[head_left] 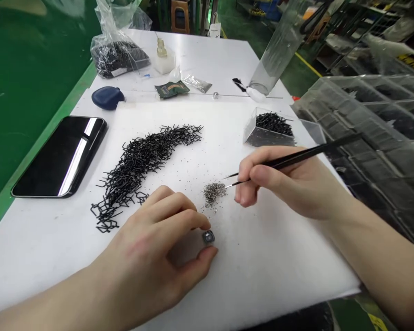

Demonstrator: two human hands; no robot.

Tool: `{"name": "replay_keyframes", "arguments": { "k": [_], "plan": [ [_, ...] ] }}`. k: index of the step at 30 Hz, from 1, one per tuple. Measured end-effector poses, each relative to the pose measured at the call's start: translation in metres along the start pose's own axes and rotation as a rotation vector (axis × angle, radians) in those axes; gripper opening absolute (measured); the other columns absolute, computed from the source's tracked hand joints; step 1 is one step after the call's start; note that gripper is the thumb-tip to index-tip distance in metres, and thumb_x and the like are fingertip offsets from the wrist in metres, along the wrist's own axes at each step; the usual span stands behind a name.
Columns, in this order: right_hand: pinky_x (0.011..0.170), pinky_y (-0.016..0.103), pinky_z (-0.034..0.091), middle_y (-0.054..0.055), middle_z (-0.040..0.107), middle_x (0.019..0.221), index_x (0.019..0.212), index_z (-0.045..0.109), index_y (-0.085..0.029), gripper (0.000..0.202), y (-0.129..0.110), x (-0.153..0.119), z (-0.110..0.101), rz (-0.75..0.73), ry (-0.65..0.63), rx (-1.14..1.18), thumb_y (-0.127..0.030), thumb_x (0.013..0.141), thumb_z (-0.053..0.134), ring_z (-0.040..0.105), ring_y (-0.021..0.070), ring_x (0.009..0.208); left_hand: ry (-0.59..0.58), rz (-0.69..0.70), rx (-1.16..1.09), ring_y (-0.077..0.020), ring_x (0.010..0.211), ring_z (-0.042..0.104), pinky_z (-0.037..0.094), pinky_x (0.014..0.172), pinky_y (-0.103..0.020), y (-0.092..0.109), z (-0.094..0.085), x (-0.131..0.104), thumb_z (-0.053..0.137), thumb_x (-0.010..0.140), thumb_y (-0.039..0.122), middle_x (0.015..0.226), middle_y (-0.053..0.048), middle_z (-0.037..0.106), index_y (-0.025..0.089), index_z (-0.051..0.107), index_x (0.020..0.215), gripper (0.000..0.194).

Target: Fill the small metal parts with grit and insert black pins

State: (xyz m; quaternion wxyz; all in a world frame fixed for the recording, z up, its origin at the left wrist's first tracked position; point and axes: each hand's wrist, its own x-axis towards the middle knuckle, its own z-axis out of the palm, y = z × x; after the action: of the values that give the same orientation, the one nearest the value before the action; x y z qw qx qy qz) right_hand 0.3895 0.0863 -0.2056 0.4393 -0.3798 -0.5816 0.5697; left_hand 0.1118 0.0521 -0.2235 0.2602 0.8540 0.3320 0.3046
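Beside a small square dark metallic part (pixel 209 236) is my left hand (pixel 165 248), palm down on the white sheet. Its index fingertip reaches the part's upper edge, while the thumb lies just below with a narrow gap, so the fingers are open around it. My right hand (pixel 279 181) is closed on black tweezers (pixel 296 157). The slightly parted tips of the tweezers point left, at the right edge of a small pile of tiny shiny grains (pixel 214 193). Loose grains are scattered around the pile.
A long heap of bent black pieces (pixel 138 161) lies left of centre, near a phone (pixel 60 156). A clear box (pixel 271 128) holds more black pieces. Behind are a navy case (pixel 107 98), packets, a bottle and a bag (pixel 119 57). Compartment trays (pixel 365 115) stand right.
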Motion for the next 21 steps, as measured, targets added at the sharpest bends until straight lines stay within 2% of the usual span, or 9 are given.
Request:
{"name": "replay_keyframes", "arguments": {
  "k": [3,7,9,15,18,21],
  "plan": [
    [0.066,0.028,0.072,0.002,0.089,0.081,0.105,0.096,-0.031,0.011,0.001,-0.009,-0.001,-0.047,-0.051,-0.155,-0.036,0.109,0.087,0.087,0.0196,0.074,-0.001,-0.007,-0.01,-0.0178,0.088,0.069,0.059,0.079,-0.03,0.001,0.001,0.0,0.073,0.106,0.019,0.095,0.001,0.078,0.028,0.079,0.108,0.011],
    [0.082,0.028,0.072,0.004,0.09,0.101,0.112,0.099,-0.032,0.011,-0.004,-0.01,-0.008,-0.141,-0.135,-0.323,-0.029,0.105,0.09,0.085,0.0186,0.089,-0.022,-0.039,-0.033,-0.0146,0.088,0.07,0.058,0.078,-0.025,0.002,0.0,0.0,0.074,0.108,0.018,0.094,0.004,0.078,0.03,0.08,0.113,0.014],
    [0.082,0.029,0.073,0.004,0.091,0.104,0.112,0.099,-0.032,0.012,-0.003,-0.009,-0.008,-0.134,-0.157,-0.343,-0.028,0.104,0.091,0.085,0.0197,0.09,-0.037,-0.052,-0.041,-0.015,0.087,0.07,0.059,0.077,-0.026,0.002,-0.001,0.0,0.075,0.108,0.019,0.094,0.004,0.078,0.03,0.08,0.112,0.013],
    [0.066,0.033,0.073,0.001,0.094,0.094,0.096,0.097,-0.034,0.005,0.0,-0.012,-0.002,-0.039,-0.005,-0.482,-0.038,0.097,0.098,0.088,0.0243,0.081,-0.095,-0.085,-0.079,-0.0155,0.079,0.068,0.06,0.076,-0.03,0.002,-0.002,-0.001,0.073,0.11,0.02,0.091,0.004,0.075,0.03,0.077,0.11,0.011],
    [0.063,0.034,0.073,0.0,0.094,0.092,0.092,0.096,-0.035,0.011,0.0,-0.014,0.001,-0.03,0.042,-0.518,-0.045,0.096,0.098,0.088,0.0244,0.078,-0.108,-0.086,-0.09,-0.014,0.08,0.068,0.059,0.076,-0.029,0.002,-0.002,0.0,0.073,0.11,0.02,0.092,0.004,0.075,0.03,0.075,0.111,0.01],
    [0.068,0.034,0.075,-0.001,0.095,0.096,0.094,0.096,-0.036,0.005,0.003,-0.017,0.003,-0.024,0.083,-0.506,-0.04,0.096,0.1,0.09,0.0255,0.083,-0.116,-0.084,-0.082,-0.0125,0.08,0.068,0.058,0.077,-0.028,0.002,-0.002,0.0,0.073,0.111,0.018,0.093,0.005,0.075,0.028,0.074,0.112,0.01]
  ]
}}
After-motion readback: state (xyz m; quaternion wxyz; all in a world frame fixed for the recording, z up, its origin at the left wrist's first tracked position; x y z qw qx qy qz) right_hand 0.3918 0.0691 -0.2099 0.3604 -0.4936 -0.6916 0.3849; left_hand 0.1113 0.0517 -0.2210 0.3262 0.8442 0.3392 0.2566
